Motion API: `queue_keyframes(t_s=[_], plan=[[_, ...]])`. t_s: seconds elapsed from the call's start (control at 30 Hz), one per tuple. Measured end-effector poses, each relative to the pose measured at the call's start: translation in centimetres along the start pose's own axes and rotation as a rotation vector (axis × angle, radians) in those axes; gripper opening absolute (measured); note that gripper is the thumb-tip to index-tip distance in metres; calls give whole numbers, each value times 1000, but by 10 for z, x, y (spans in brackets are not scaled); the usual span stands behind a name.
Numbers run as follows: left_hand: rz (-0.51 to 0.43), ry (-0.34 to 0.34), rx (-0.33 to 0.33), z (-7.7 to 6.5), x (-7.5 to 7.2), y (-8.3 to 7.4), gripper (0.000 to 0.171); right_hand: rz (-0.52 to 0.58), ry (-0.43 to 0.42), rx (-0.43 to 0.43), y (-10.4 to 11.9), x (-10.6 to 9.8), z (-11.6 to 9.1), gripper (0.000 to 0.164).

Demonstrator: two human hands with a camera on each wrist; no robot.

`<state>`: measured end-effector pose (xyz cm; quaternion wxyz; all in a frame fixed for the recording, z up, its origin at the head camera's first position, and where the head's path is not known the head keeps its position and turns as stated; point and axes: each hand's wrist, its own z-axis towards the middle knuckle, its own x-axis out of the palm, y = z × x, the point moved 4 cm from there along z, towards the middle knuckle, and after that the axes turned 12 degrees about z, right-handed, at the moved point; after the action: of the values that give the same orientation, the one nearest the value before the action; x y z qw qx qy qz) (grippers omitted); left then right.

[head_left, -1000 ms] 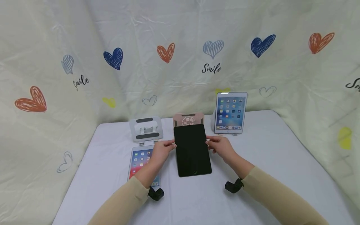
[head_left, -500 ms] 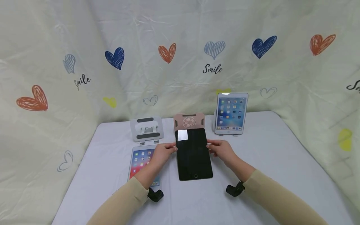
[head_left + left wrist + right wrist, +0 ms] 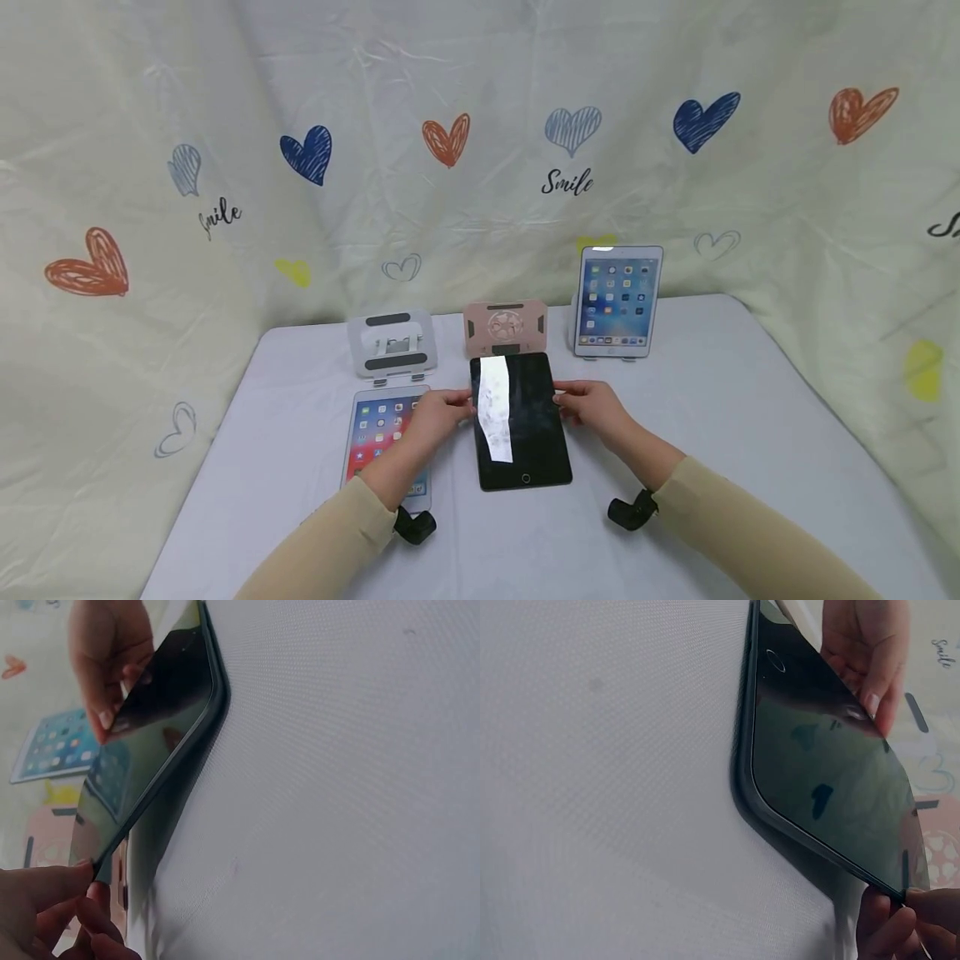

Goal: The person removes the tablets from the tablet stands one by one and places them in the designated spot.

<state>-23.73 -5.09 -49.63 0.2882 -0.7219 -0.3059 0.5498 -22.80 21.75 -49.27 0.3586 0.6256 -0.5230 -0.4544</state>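
Observation:
A black tablet (image 3: pixel 536 433) with a dark screen lies between both hands in the head view, a bright reflection down its left half. My left hand (image 3: pixel 438 417) pinches its left edge, thumb on top. Opposite, my right hand (image 3: pixel 596 408) pinches the right edge. In the left wrist view the tablet (image 3: pixel 161 742) slopes, its far end raised off the white cloth, with a shadow beneath; the right wrist view shows the same tilt. Just beyond its far edge stands a pink tablet stand (image 3: pixel 483 331) with a round cut-out pattern.
A white tablet (image 3: pixel 375 421) with a lit screen lies partly under my left forearm. Behind it stands a grey tablet stand (image 3: pixel 358 348) with dark pads. Another white tablet (image 3: pixel 618 304) leans upright on a stand at the back right. A heart-print curtain (image 3: pixel 510 225) hangs behind the table.
Both hands have drawn the black tablet toward me and lowered its far end. More of the pink stand shows now. A bright reflection has appeared and spread down the screen.

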Motion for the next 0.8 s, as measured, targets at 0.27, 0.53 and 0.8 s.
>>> queue_keyframes(t_s=[0.27,0.53,0.8], plan=[[82,68,-9,-5,2,-3,44,-53,11,-14,-4,1,2,35],[154,142,-7,-13,4,-4,47,-103,49,-19,-5,4,0,34],[226,186,21,-11,8,-7,50,-201,78,-18,1,3,1,32]])
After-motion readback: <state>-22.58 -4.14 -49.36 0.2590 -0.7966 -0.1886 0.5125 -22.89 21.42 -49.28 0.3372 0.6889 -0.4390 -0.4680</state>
